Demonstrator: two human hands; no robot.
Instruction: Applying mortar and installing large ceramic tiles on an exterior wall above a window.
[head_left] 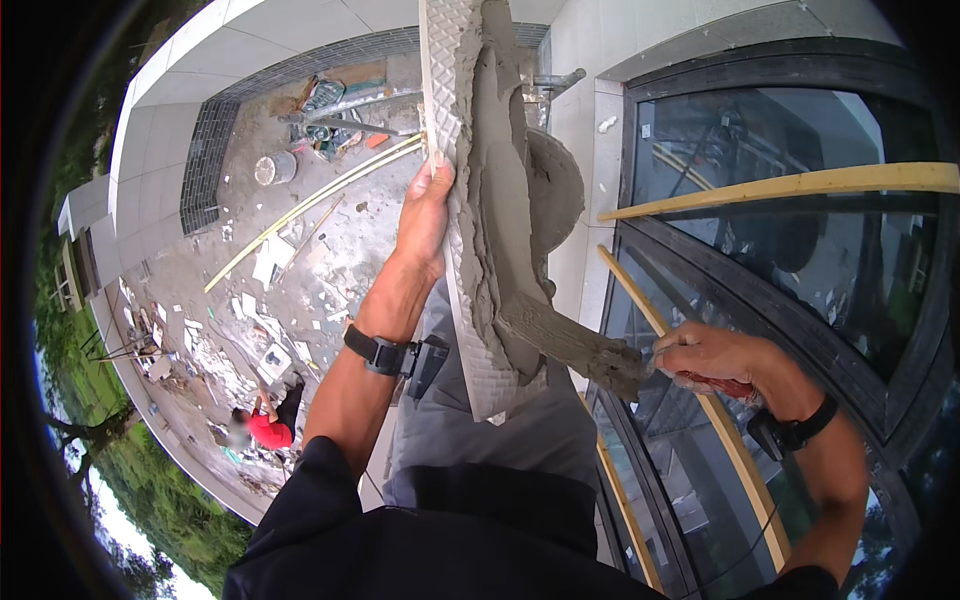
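Observation:
A long pale tile (446, 110) with a ridged back stands lengthwise in front of me, much of it under thick grey mortar (500, 170). My left hand (427, 215) grips its left edge, thumb over the ridged face. In my right hand (705, 358) is the reddish handle of a trowel (575, 345). Its mortar-coated blade reaches left and lies against the lower part of the mortar layer. Behind the tile's right side, a round grey container (555, 190) shows in part; the tile hides the rest.
Dark-framed windows (760, 240) fill the right side, with wooden battens (780, 188) leaning across them. Below on the left, a littered floor holds a white bucket (275, 168), long strips (315, 210) and broken pieces. A person in a red top (270, 430) is down there. A low wall (150, 150) curves behind.

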